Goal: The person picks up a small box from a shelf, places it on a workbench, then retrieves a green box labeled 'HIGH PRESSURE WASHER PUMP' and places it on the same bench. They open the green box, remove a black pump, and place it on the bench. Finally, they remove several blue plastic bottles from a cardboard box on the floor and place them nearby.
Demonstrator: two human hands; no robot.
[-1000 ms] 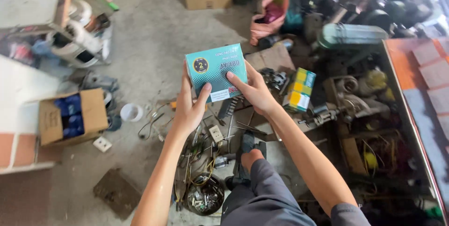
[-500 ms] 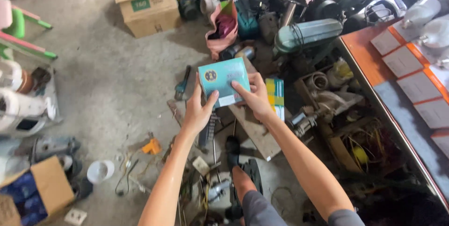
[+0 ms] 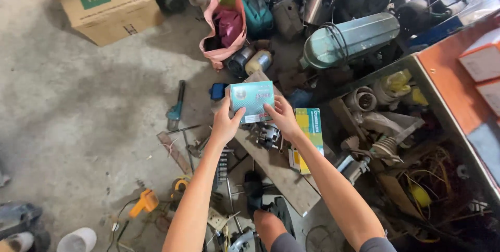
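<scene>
Both hands grasp a small teal box (image 3: 252, 101): the left hand (image 3: 225, 125) clamps its left edge with the thumb on the front face, the right hand (image 3: 283, 119) takes the right edge and lower corner. The box hangs in the air above a wooden plank (image 3: 281, 171) on which a small metal motor (image 3: 267, 134) lies, just under the wrists. A yellow-green box (image 3: 308, 127) lies beside the right forearm. Right of it, scrap metal and coils crowd close (little room there); left, bare concrete floor (image 3: 78, 106) lies open. The teal box is smooth, glossy card; the plank is rough. Since half a second ago the box sits farther from the camera, and the view has swung right.
</scene>
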